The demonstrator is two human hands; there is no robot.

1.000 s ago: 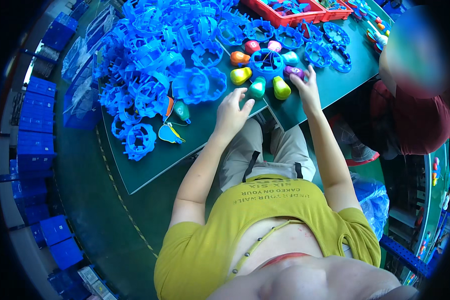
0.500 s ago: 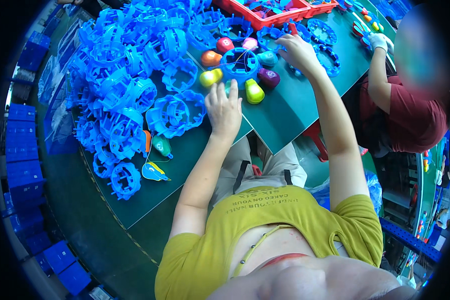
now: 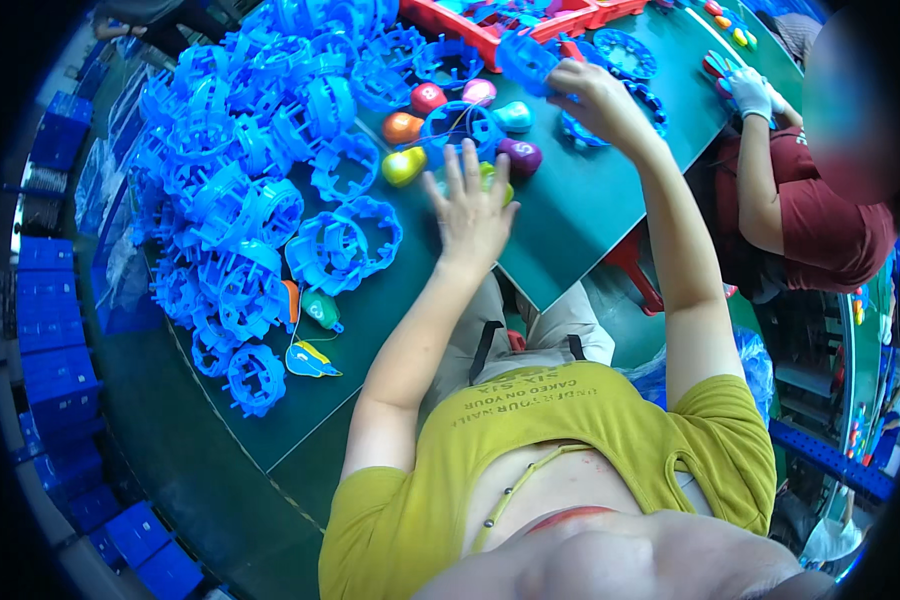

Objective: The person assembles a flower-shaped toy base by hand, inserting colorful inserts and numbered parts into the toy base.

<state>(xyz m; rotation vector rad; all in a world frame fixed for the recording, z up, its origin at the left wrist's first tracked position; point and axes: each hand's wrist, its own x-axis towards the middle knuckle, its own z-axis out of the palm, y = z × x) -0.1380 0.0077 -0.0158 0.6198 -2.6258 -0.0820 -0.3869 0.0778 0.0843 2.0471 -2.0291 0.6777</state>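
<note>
Left hand (image 3: 473,220) open, fingers spread over a yellow-green bulb (image 3: 505,190), partly hiding it; fingertips at near side of blue ring frame (image 3: 433,140), other coloured bulbs (image 3: 404,166) around it. Right hand (image 3: 602,100), farther right, gripping lifted blue ring (image 3: 523,62) (thumb contact unclear). Heaped blue frames (image 3: 240,170) crowd left. Far red tray (image 3: 485,42) cut off.

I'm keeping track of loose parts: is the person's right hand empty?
No, the right hand is holding a blue ring by its edge, near the red tray.
</note>
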